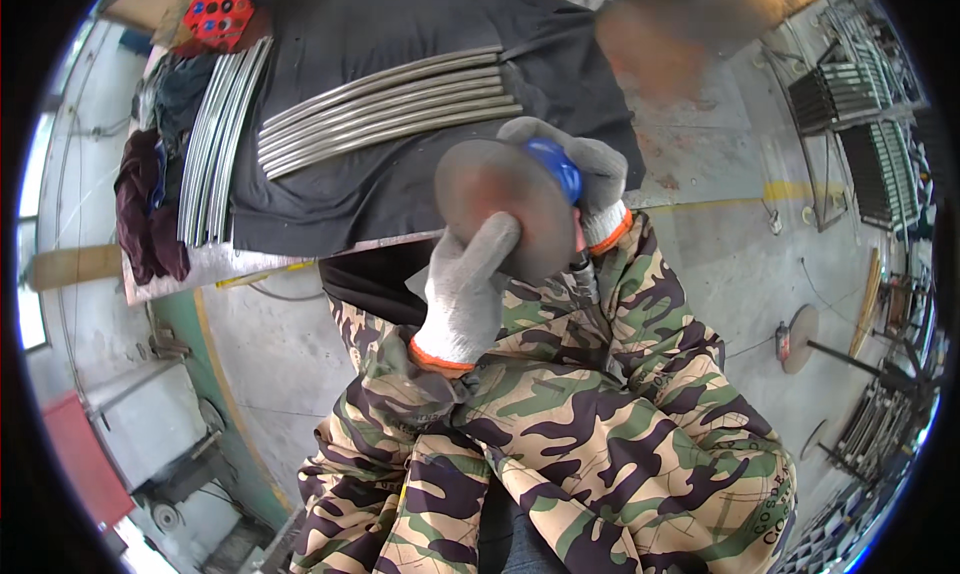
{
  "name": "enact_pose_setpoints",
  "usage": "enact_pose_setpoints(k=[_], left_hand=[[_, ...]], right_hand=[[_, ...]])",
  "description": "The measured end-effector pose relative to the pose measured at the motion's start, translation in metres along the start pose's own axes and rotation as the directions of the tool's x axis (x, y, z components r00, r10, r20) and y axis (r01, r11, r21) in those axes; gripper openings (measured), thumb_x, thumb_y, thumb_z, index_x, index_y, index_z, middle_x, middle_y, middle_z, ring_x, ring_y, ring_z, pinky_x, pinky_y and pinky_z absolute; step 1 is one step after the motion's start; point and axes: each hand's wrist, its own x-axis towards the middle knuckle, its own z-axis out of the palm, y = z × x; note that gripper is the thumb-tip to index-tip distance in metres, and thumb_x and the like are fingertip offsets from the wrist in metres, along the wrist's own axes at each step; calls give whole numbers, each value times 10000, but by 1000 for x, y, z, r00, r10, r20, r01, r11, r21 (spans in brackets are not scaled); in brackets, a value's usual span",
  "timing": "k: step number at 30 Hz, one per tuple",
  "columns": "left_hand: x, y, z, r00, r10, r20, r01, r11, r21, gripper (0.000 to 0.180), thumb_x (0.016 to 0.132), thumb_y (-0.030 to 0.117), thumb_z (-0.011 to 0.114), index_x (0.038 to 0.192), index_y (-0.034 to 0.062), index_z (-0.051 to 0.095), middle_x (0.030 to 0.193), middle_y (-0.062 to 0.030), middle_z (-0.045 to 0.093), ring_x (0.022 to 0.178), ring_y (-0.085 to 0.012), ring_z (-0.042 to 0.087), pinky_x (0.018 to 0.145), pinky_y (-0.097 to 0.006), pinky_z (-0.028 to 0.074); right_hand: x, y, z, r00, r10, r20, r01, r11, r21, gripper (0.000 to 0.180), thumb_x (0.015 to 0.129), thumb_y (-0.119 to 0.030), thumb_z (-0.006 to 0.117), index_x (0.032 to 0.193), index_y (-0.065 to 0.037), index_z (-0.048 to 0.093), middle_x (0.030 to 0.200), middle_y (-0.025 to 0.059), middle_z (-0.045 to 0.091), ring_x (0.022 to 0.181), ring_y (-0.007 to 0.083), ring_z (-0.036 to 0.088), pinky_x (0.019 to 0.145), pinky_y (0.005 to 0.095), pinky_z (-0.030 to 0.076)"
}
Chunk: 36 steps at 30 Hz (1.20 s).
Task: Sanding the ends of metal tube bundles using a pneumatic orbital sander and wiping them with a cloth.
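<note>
In front of my lap I hold a round grey disc [542, 236], its face smeared and reddish in the middle. My left hand [465, 289], in a grey and white knit glove with an orange cuff, grips the disc's lower left part. Its thumb lies across the face and its other fingers are hidden. My right hand [598, 179], gloved alike, is wrapped round a blue, rounded piece [555, 166] at the disc's upper right edge. The disc hides most of that piece, so I cannot tell its kind or whether the two are joined.
A table with a black cloth [310, 219] stands ahead, bearing a row of metal tubes [385, 114] and another bundle [215, 144] at its left. Dark clothing [150, 209] lies at its left edge. Metal racks [885, 164] and a round plate on a stand [800, 339] are at right.
</note>
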Motion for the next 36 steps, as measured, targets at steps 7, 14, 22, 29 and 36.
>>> enact_pose_setpoints(k=[7,14,22,29,36], left_hand=[[-1,0,20,995,41,-94,-37,998,43,569,976,208,837,1419,-44,585,1284,-115,712,1144,-175,688,1022,-320,543],[0,0,19,996,24,-90,-8,984,177,725,886,230,891,1458,-45,541,1292,-130,706,1149,-182,683,997,-324,554],[-3,1,29,995,98,-25,-71,853,517,744,910,112,858,1513,-42,450,1266,-118,699,1062,-137,682,909,-297,578],[4,-6,28,998,56,-31,-32,853,520,1045,821,285,897,1642,-37,336,1459,-225,630,1308,-282,658,1130,-394,515],[4,-10,16,996,89,13,-89,944,319,815,887,257,865,1534,-40,469,1338,-160,710,1213,-220,683,1071,-368,536]], right_hand=[[-4,6,-4,996,75,-51,-57,957,284,769,845,-465,719,1388,54,551,1354,221,645,1168,359,711,1058,467,587],[-20,9,-37,995,52,89,-78,944,321,740,985,-449,645,1545,-3,460,1519,181,569,1329,322,628,1147,472,526],[-27,14,-68,996,59,67,-77,952,296,696,1043,-444,578,1588,-34,435,1569,162,532,1387,308,579,1177,473,501],[-31,17,-89,996,71,46,-81,960,266,661,1094,-439,519,1626,-61,414,1613,145,499,1439,297,536,1202,474,480],[-31,32,-105,993,88,76,-104,964,243,627,1145,-435,460,1664,-89,392,1658,129,467,1490,285,493,1228,475,458]])
